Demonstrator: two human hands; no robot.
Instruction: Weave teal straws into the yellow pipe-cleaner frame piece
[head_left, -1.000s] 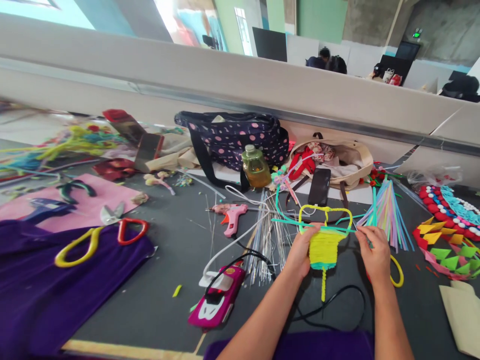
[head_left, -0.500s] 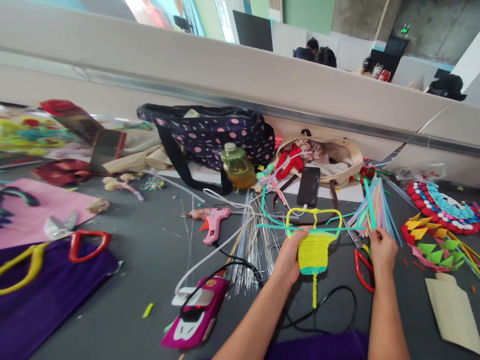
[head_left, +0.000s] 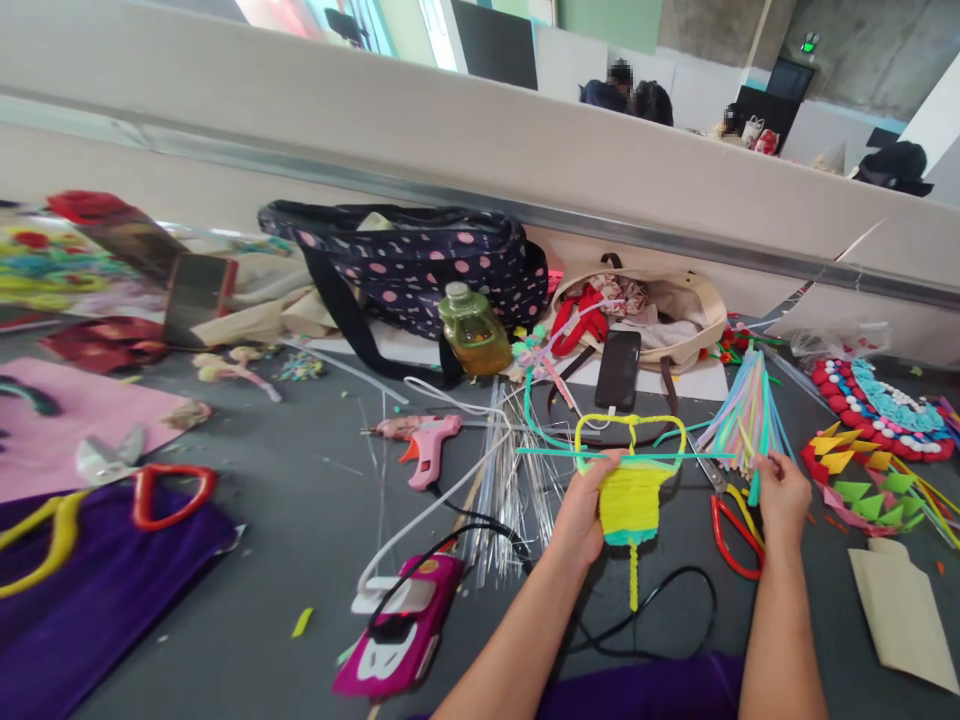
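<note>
My left hand (head_left: 589,510) is closed on a trophy-shaped piece of yellow pipe cleaners (head_left: 628,500), with two looped handles, a stem below and teal bands at top and bottom. Across its top lies a straight teal pipe cleaner (head_left: 547,452), passing by my left thumb. To the right, my right hand (head_left: 784,495) pinches another teal pipe cleaner (head_left: 754,490), whose end shows below the fingertips. Behind that hand lies a fanned bundle of pastel pipe cleaners (head_left: 739,400). Scissors with red and yellow handles (head_left: 731,540) lie just left of my right hand.
A pink glue gun (head_left: 427,450), silvery wires (head_left: 502,500) and a magenta power strip (head_left: 405,640) lie left of my hands. A bottle (head_left: 472,330), dark patterned bag (head_left: 405,260), beige bag (head_left: 705,300) and phone (head_left: 618,368) stand or lie behind. Black cable (head_left: 705,580) loops nearby.
My right hand has moved slightly right and down with its teal pipe cleaner, uncovering more of the scissors. My left hand keeps holding the yellow piece in nearly the same place.
</note>
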